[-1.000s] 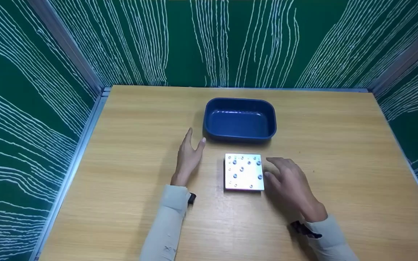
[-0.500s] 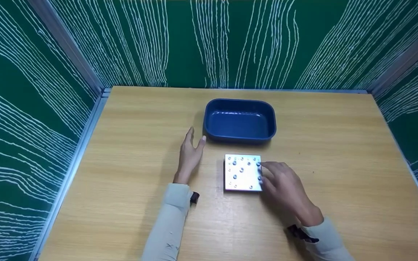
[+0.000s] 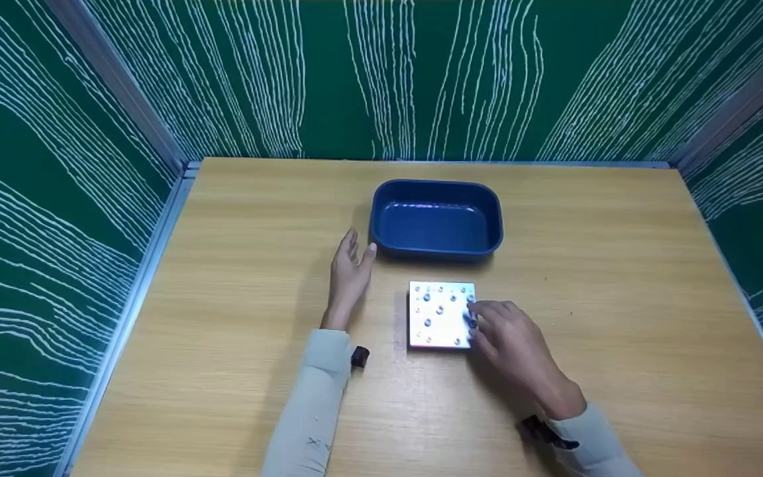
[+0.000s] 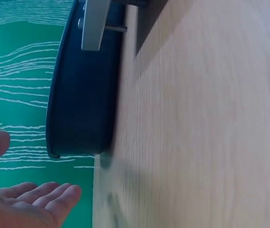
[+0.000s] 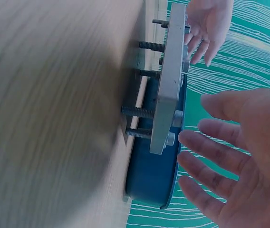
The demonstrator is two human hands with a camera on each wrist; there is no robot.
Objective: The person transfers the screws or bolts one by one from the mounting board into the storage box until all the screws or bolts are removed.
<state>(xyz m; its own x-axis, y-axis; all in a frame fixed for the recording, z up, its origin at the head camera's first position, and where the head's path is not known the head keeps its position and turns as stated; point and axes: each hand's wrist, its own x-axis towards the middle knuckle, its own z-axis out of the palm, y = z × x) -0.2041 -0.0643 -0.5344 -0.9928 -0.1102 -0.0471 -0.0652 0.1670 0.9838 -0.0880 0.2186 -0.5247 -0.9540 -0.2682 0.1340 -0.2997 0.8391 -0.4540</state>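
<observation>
Work at the right edge of a silver square metal plate [image 3: 448, 322] studded with bolts seems to be the step in hand, probably choosing or taking hold of one fastener. Thumb and fingers [image 5: 216, 147] of the right hand [image 3: 514, 338] are spread moderately wide and gently bent, reaching over that edge from the right. In the right wrist view they hang just beside the cylindrical silver bolts [image 5: 178, 118], thumb well apart from the fingertips; nothing is gripped, and whether any fingertip touches a bolt head I cannot tell.

The next move likely calls for narrowing thumb and forefinger onto a single bolt head without tipping the plate, which lies flat above the light wooden table [image 3: 236, 298], apparently propped on dark threaded shanks [image 5: 138, 112] that jut from its underside.

The plate is directly left of the right hand, between the two hands but well nearer the right. Behind it is a dark blue rectangular tray [image 3: 436, 254] with rounded corners. The left hand [image 3: 350, 281] rests beside the tray's near left corner, palm turned inward, loosely spread and holding nothing; bracing the plate would probably be its most useful job.
</observation>
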